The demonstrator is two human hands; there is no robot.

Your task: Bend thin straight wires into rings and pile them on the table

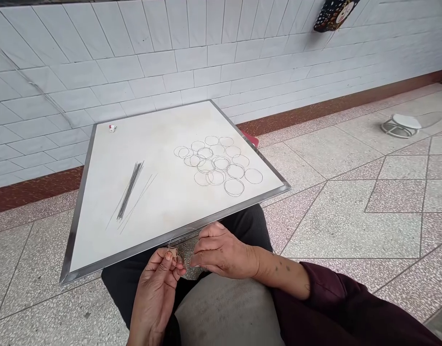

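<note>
Just below the near edge of the table, my left hand (158, 283) is closed, its thumb and fingertips pinching the end of a thin wire (169, 242). My right hand (224, 252) is closed too, fingers curled around another part of the wire, which arches faintly between both hands in front of the metal edge. Exactly how the wire's ends sit in the fingers is hidden. On the tabletop lies a bundle of straight wires (130, 191), with a few loose ones beside it. Several overlapping wire rings (221, 163) are spread over the right part.
The white table (163, 139) has a metal rim and stands against a tiled wall. A small red-and-white object (113, 128) sits in its far left corner. A low white chair (404, 122) is on the floor at right. My knees are under the table's near edge.
</note>
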